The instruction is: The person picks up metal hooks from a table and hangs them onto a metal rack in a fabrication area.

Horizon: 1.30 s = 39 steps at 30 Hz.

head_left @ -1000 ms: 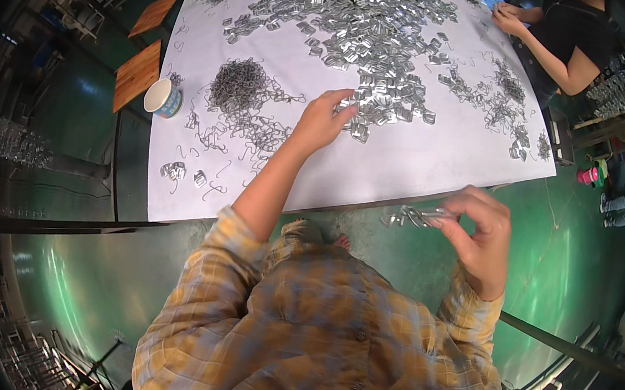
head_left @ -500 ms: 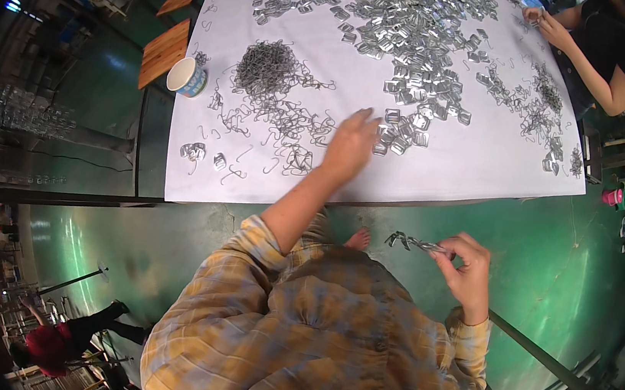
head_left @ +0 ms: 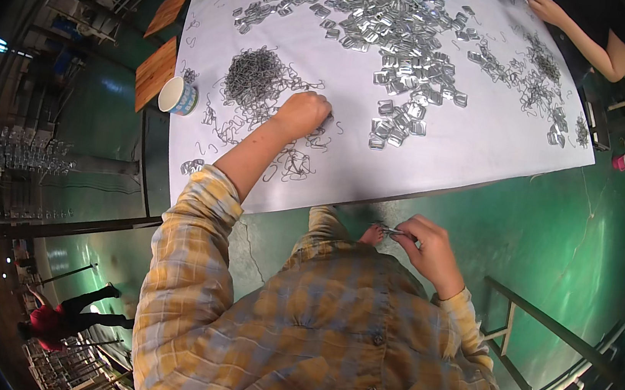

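My left hand (head_left: 305,115) is over the table, at the right edge of a spread of bent wire hooks (head_left: 248,114). Its fingers are curled together, and whatever is between them is hidden. In front of my body, off the table edge, my right hand (head_left: 431,251) pinches a small shiny metal piece (head_left: 395,231) between thumb and fingertips. To the right of the left hand, flat silvery metal clips (head_left: 393,131) form the near end of a large heap. A denser mound of wire hooks (head_left: 251,76) is just beyond the left hand.
A paper cup (head_left: 178,96) stands at the white-covered table's (head_left: 479,156) left edge, near wooden boards (head_left: 156,73). Across the right corner, another person's arm (head_left: 588,41) reaches in. More hooks (head_left: 531,85) are scattered on that side. A metal frame (head_left: 537,324) stands at my right.
My left hand has moved left from the clips to the hooks, and its fingers have closed. My right hand has shifted slightly left with the metal piece. The view has shifted a little.
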Tool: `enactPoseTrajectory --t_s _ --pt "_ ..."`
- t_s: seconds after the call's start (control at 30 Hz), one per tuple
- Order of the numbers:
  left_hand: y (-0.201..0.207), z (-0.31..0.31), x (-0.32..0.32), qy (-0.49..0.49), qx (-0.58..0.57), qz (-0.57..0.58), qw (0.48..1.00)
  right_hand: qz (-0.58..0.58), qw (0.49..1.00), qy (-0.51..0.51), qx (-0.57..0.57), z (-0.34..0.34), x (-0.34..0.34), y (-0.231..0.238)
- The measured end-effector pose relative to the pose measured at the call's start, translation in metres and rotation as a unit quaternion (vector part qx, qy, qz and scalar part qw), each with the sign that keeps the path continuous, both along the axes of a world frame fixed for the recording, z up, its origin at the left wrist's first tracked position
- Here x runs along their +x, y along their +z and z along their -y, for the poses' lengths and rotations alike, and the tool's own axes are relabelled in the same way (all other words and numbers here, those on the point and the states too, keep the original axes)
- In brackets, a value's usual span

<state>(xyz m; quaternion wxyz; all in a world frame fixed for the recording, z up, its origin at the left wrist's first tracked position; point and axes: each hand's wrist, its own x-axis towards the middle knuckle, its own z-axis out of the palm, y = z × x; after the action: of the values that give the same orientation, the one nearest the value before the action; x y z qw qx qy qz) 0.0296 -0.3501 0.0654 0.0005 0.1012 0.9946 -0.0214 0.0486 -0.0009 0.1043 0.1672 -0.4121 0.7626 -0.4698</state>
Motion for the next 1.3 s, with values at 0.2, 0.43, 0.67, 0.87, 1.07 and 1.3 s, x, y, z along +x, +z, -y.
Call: enactPoseTrajectory --t_s 0.2,0.43,0.67,0.87,1.07,1.3 --pt "0.022 -0.007 0.012 0.247 0.347 0.032 0.904 0.035 0.999 -0.013 -0.020 0.010 0.000 -0.002" --pt "0.017 -0.017 0.035 0.269 0.319 0.031 0.908 0.065 0.998 -0.005 -0.020 0.017 0.002 -0.015" --pt "0.026 -0.030 0.036 0.166 0.148 0.013 0.975 0.112 0.992 -0.030 -0.046 0.024 0.003 -0.019" --pt "0.018 -0.023 0.039 0.125 0.188 -0.023 0.974 0.087 0.994 -0.034 -0.061 0.026 0.006 -0.018" --pt "0.019 -0.031 0.042 0.133 0.171 0.004 0.976 0.080 0.994 -0.036 -0.071 0.028 0.005 -0.021" --pt "0.011 -0.031 0.046 0.133 0.205 -0.041 0.969 0.118 0.990 -0.038 -0.066 0.028 0.008 -0.025"
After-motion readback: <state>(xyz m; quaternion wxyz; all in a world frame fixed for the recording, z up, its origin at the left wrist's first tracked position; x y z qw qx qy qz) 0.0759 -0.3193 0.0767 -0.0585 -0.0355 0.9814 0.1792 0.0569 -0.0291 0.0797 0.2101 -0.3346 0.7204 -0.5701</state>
